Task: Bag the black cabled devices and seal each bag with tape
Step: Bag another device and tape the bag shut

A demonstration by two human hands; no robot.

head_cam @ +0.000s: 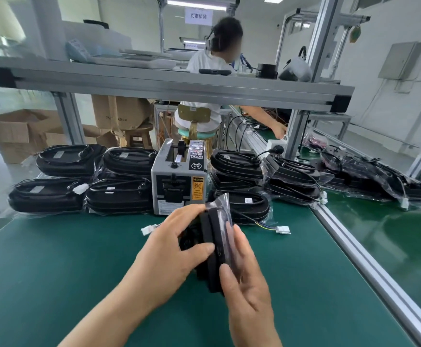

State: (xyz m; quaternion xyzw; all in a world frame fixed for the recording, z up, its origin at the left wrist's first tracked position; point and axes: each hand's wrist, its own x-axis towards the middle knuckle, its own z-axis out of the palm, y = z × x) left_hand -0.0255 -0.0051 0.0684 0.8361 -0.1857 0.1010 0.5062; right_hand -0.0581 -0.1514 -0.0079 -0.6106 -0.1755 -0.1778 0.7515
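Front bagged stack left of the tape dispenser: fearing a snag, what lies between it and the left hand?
Head view: green mat, with one white connector lying near the left hand that holds the bagged device.

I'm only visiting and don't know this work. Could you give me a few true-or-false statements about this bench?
1. The left hand and right hand both hold a black device. True.
2. The dispenser stands at the bench's left edge. False: it stands mid-bench, with stacks on both sides.
3. The mat is green. True.
4. Nothing has been bagged yet. False: bagged devices lie stacked beside the dispenser.
5. Another person sits beyond the bench. True.
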